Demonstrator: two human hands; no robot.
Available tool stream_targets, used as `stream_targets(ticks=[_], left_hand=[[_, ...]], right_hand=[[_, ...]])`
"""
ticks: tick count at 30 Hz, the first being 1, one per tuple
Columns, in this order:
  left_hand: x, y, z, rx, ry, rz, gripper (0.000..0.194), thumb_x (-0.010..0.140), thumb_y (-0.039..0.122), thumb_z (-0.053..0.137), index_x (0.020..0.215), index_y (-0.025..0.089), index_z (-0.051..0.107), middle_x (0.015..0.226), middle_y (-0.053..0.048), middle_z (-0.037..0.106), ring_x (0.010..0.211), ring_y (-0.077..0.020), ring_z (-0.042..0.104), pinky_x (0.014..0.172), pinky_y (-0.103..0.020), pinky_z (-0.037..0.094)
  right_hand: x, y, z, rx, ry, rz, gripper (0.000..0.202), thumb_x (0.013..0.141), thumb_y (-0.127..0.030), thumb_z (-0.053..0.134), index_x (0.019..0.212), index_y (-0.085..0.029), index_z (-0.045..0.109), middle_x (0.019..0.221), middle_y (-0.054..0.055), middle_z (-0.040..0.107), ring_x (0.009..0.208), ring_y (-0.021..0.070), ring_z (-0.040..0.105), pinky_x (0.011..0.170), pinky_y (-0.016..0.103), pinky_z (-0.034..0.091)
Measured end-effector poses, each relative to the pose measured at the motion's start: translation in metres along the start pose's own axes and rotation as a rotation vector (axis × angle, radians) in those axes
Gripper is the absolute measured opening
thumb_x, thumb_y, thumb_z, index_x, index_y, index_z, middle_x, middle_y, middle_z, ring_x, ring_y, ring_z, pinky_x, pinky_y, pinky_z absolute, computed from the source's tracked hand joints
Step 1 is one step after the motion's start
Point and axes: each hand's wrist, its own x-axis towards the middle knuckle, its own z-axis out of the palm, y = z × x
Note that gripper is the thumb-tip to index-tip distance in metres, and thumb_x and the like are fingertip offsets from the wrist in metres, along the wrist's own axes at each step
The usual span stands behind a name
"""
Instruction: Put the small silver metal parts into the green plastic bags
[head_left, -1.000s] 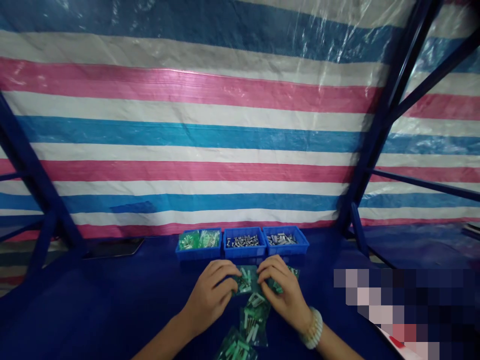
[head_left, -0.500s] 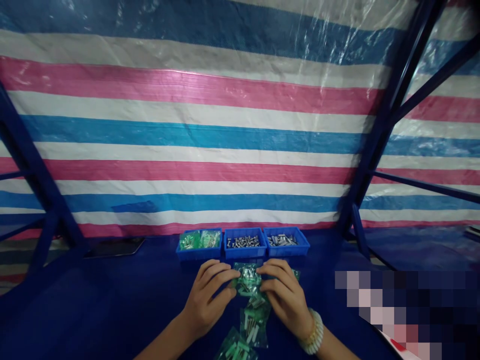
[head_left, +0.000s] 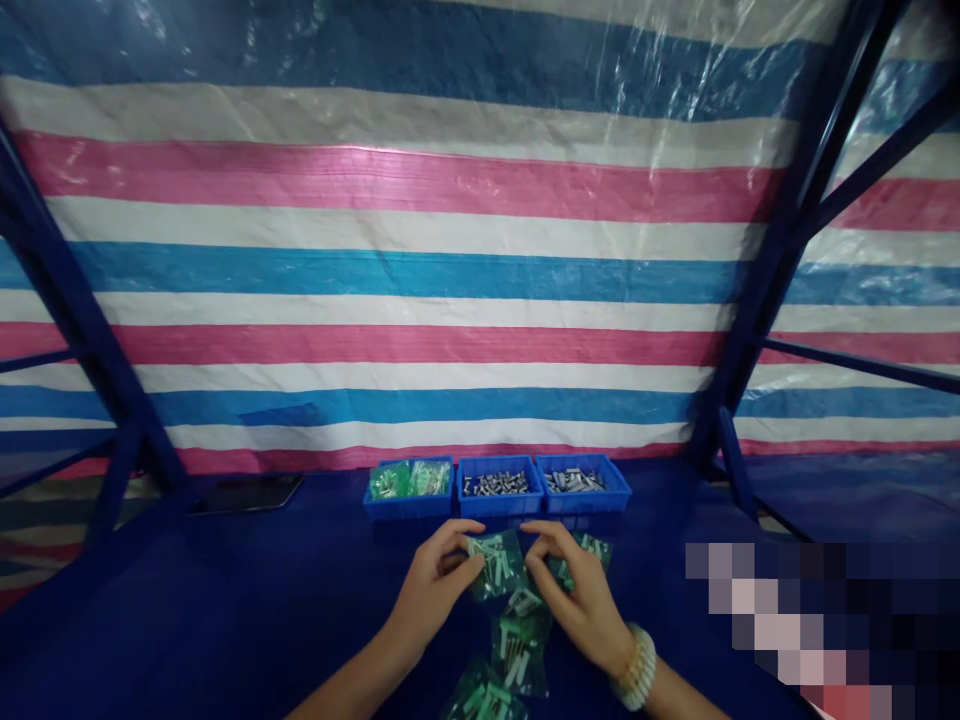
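A small clear-green plastic bag (head_left: 498,566) with white wall plugs and screws inside lies in front of me. My left hand (head_left: 439,580) pinches its left edge between thumb and fingers. At the bag's right edge is my right hand (head_left: 576,595), its index finger and thumb apart with nothing visible between them; a beaded bracelet (head_left: 637,668) circles that wrist. Another filled bag (head_left: 596,548) shows partly behind the right fingers. Below the hands, more filled bags overlap: one bag (head_left: 519,655) with plugs and screws, and another bag (head_left: 484,695) at the bottom edge.
Three blue bins stand at the back: a left bin (head_left: 409,507) with green packets, a middle bin (head_left: 501,507) and a right bin (head_left: 585,503) with small metal parts. A dark flat device (head_left: 251,493) lies left on the blue table (head_left: 225,610). Blue posts (head_left: 780,250) frame a striped sheet.
Both hands were on the bag before; the right fingers have since spread apart. The bag now shows its plugs and screws more plainly. The whole view has shifted slightly.
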Motion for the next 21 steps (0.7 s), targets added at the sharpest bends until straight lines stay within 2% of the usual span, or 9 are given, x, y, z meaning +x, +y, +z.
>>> stream_targets(ticks=[3, 6, 8, 10, 13, 15, 18, 21], left_hand=[[0.02, 0.002, -0.026, 0.239, 0.13, 0.139, 0.024, 0.084, 0.033, 0.056, 0.105, 0.02, 0.06, 0.076, 0.0, 0.063, 0.062, -0.015, 0.061, 0.057, -0.026, 0.048], [0.051, 0.006, -0.065, 0.587, 0.342, 0.412, 0.024, 0.087, 0.028, 0.05, 0.108, 0.019, 0.058, 0.096, -0.006, 0.068, 0.078, -0.0189, 0.067, 0.073, -0.032, 0.054], [0.07, 0.006, -0.087, 0.662, 0.344, 0.449, 0.022, 0.087, 0.025, 0.05, 0.106, 0.018, 0.059, 0.1, -0.007, 0.069, 0.083, -0.0206, 0.067, 0.08, -0.035, 0.053], [0.083, 0.004, -0.1, 0.726, 0.263, 0.471, 0.02, 0.084, 0.022, 0.052, 0.101, 0.018, 0.062, 0.097, -0.006, 0.07, 0.083, -0.0207, 0.067, 0.079, -0.034, 0.053], [0.089, -0.001, -0.107, 0.834, 0.135, 0.507, 0.015, 0.08, 0.016, 0.057, 0.091, 0.02, 0.065, 0.091, -0.004, 0.071, 0.086, -0.0221, 0.064, 0.082, -0.036, 0.051], [0.089, -0.003, -0.107, 0.896, 0.109, 0.529, 0.014, 0.08, 0.014, 0.058, 0.089, 0.021, 0.066, 0.091, -0.004, 0.07, 0.092, -0.0235, 0.061, 0.086, -0.039, 0.049], [0.086, -0.002, -0.102, 0.961, 0.153, 0.546, 0.02, 0.079, 0.013, 0.059, 0.097, 0.02, 0.064, 0.102, -0.007, 0.065, 0.101, -0.0264, 0.055, 0.092, -0.044, 0.045], [0.074, 0.005, -0.085, 1.004, 0.255, 0.551, 0.031, 0.082, 0.011, 0.054, 0.111, 0.019, 0.06, 0.114, -0.011, 0.058, 0.11, -0.0294, 0.049, 0.097, -0.049, 0.039]], right_hand=[[0.001, 0.0, 0.0, 0.025, 0.017, 0.002, 0.025, 0.092, -0.018, 0.045, 0.116, -0.022, 0.05, 0.075, -0.001, 0.061, 0.069, 0.0162, 0.062, 0.071, 0.028, 0.048], [-0.001, 0.001, 0.001, 0.037, 0.028, -0.011, 0.024, 0.092, -0.017, 0.045, 0.115, -0.021, 0.051, 0.075, 0.0, 0.061, 0.07, 0.0161, 0.062, 0.072, 0.029, 0.047], [-0.002, 0.002, 0.001, 0.041, 0.03, -0.018, 0.023, 0.092, -0.017, 0.045, 0.114, -0.021, 0.052, 0.075, 0.0, 0.061, 0.07, 0.0158, 0.061, 0.072, 0.028, 0.047], [-0.001, 0.002, 0.001, 0.039, 0.027, -0.024, 0.023, 0.092, -0.016, 0.045, 0.113, -0.021, 0.052, 0.075, 0.0, 0.061, 0.07, 0.0157, 0.061, 0.072, 0.028, 0.047], [0.0, 0.002, 0.0, 0.033, 0.035, -0.031, 0.022, 0.092, -0.015, 0.045, 0.112, -0.021, 0.053, 0.074, -0.001, 0.061, 0.069, 0.0153, 0.061, 0.071, 0.027, 0.047], [0.001, 0.002, -0.001, 0.031, 0.049, -0.031, 0.021, 0.091, -0.015, 0.046, 0.11, -0.02, 0.054, 0.074, -0.001, 0.061, 0.069, 0.015, 0.061, 0.071, 0.026, 0.047], [0.002, 0.002, -0.002, 0.026, 0.056, -0.029, 0.019, 0.091, -0.016, 0.046, 0.107, -0.02, 0.056, 0.073, -0.001, 0.061, 0.069, 0.0149, 0.061, 0.07, 0.026, 0.046], [0.002, 0.002, -0.003, 0.017, 0.06, -0.025, 0.018, 0.091, -0.017, 0.047, 0.105, -0.019, 0.057, 0.073, 0.0, 0.061, 0.068, 0.0151, 0.061, 0.07, 0.026, 0.046]])
